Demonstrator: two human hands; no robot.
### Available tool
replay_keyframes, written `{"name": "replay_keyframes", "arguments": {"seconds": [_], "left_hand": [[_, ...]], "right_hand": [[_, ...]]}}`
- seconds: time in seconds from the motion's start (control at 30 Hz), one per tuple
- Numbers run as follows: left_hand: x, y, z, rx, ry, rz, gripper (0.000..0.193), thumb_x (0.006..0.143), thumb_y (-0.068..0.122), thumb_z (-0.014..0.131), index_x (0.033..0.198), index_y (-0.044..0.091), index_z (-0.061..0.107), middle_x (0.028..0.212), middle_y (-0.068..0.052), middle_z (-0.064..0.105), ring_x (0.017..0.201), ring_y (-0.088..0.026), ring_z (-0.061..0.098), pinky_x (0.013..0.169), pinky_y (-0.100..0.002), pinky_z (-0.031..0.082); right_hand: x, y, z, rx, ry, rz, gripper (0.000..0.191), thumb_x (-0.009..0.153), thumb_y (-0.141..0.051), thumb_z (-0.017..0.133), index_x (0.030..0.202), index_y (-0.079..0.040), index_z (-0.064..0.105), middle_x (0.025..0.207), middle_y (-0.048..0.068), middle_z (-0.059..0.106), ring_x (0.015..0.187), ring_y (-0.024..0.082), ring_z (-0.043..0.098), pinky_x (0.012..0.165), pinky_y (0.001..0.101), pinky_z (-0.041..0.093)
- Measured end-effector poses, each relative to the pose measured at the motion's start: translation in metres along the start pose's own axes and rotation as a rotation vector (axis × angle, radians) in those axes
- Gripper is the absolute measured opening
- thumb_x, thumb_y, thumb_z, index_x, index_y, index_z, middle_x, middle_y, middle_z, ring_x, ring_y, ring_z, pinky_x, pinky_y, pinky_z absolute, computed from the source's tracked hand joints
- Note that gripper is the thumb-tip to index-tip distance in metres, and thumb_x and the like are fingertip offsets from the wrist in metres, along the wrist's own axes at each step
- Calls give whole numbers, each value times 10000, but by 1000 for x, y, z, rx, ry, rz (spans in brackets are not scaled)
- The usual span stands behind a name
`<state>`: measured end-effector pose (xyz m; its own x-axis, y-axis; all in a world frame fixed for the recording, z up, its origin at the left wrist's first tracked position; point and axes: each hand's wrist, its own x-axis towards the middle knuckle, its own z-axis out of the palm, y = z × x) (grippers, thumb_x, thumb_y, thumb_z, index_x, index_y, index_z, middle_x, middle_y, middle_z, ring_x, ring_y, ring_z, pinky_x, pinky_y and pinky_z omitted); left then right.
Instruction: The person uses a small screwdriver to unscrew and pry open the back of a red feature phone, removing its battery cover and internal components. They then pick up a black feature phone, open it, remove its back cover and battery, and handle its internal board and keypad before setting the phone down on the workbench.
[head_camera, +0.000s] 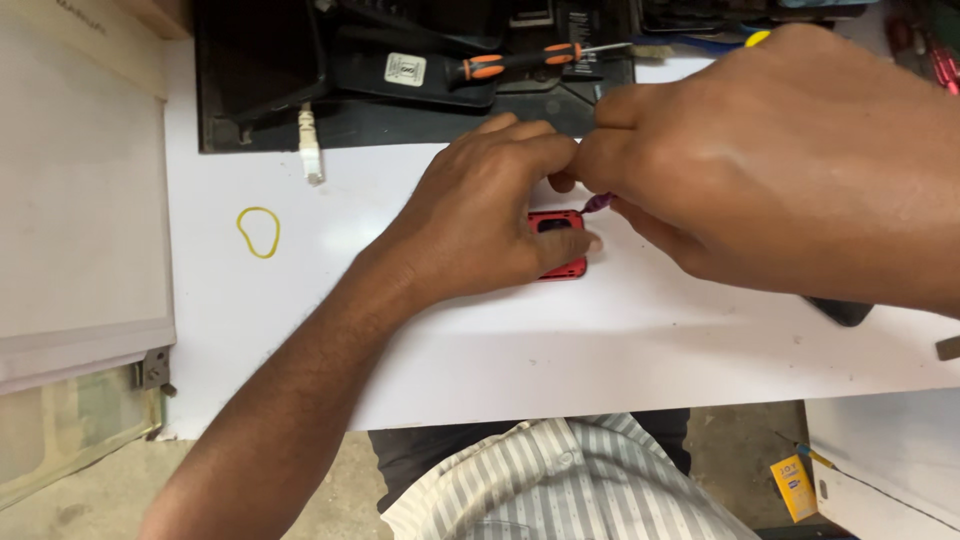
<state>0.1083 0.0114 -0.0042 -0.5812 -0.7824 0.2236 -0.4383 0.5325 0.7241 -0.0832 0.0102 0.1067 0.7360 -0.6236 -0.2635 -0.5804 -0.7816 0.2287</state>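
A small red phone-like part (560, 268) with a dark opening lies flat on the white tabletop (620, 350). My left hand (490, 205) rests over it, thumb pressing its right edge, holding it down. My right hand (790, 160) hovers just to the right and pinches a thin purple-tipped tool (596, 203) whose tip points at the top right corner of the red part. Most of the red part is hidden under my left fingers.
A black tray (260, 125) at the back holds an orange-and-black screwdriver (510, 64) and a dark device. A white cable plug (310, 148) and a yellow rubber band (259, 231) lie left. A dark object (845, 312) peeks from under my right hand. A yellow box (796, 487) sits lower right.
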Motion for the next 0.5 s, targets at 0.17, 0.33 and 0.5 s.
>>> {"name": "replay_keyframes", "arguments": {"seconds": [0.17,0.33,0.5], "left_hand": [[-11,-7,-17,67,-60,-55,431,659,264,879,1002,49,729,968,-75,690,949,-255,628,823,-407,507],[-13,-11,-23,116,-119,-79,368,656,304,885,917,79,755,918,-78,684,938,-278,629,858,-447,485],[-16,-12,-27,113,-135,-100,327,675,294,862,905,86,757,903,-73,692,938,-275,639,866,-449,488]], "right_hand": [[28,-15,-29,-219,-339,-19,124,847,-243,673,955,-192,705,737,0,689,612,187,701,502,330,533],[48,-23,-37,-354,-534,-71,154,849,-242,668,726,-154,699,651,36,674,634,190,704,535,318,536],[56,-27,-39,-349,-535,-93,82,865,-183,644,812,-136,686,698,47,694,655,187,712,556,316,553]]}}
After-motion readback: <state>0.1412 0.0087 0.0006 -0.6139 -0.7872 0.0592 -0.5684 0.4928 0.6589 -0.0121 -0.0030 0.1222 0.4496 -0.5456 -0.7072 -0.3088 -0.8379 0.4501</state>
